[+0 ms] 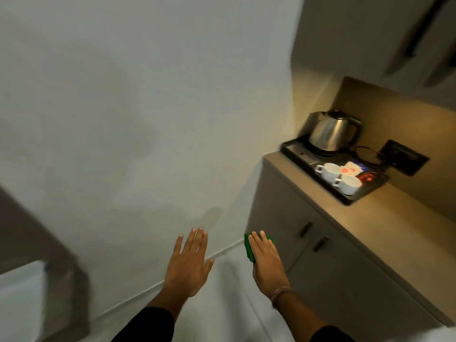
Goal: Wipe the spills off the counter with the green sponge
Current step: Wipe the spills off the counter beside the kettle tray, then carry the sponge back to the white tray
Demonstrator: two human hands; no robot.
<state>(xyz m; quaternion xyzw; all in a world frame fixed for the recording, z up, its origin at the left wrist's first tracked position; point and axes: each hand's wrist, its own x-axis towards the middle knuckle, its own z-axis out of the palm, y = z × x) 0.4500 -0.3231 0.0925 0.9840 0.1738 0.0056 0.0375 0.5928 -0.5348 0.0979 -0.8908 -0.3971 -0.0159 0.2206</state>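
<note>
My right hand [267,264] holds the green sponge [249,249] in the air, low in the middle of the view, in front of the cabinet doors and below the counter's level. The sponge shows past my fingers on the left and at the fingertips. My left hand [188,261] is held out flat beside it, fingers spread, holding nothing. The beige counter [385,233] runs along the right side. No spill is clear on it in this blurred frame.
A black tray [296,150] at the counter's far end carries a steel kettle [330,130], two white cups [329,170] and sachets. A wall socket [404,156] with a cord is behind it. Upper cabinets hang above. A white wall is on the left.
</note>
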